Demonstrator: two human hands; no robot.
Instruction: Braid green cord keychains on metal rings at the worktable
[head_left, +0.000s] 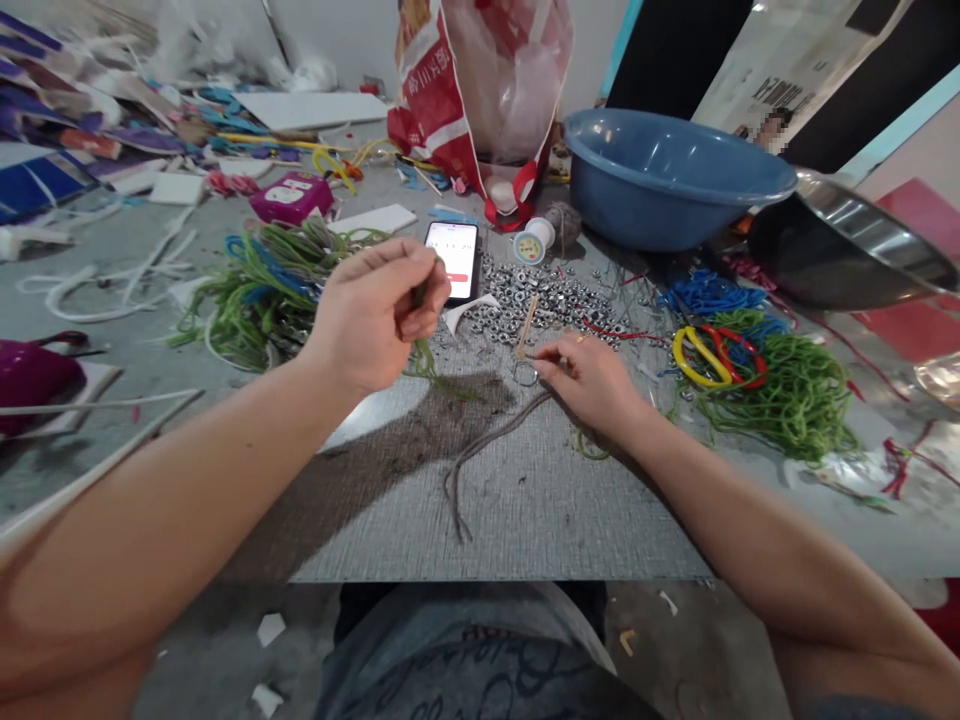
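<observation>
My left hand (382,312) is raised over the table with its fingertips pinched together. A green cord (424,364) hangs down from its closed fingers. Lower and to the right, my right hand (596,388) rests close to the tabletop, thumb and forefinger closed on a small metal ring (525,374). From near those fingers a grey cord (487,440) trails toward the table's front edge, its tails lying loose. A thin wooden stick (528,325) is just beyond the ring. Behind it spreads a heap of small metal nuts (510,298).
A lit phone (461,235) and a thread spool (531,246) lie behind the hands. Scissors (709,358) sit by green cords (795,400) at right. Another cord bundle (255,300) is at left. A blue basin (667,190), steel bowl (840,250) and red bag (435,110) stand behind.
</observation>
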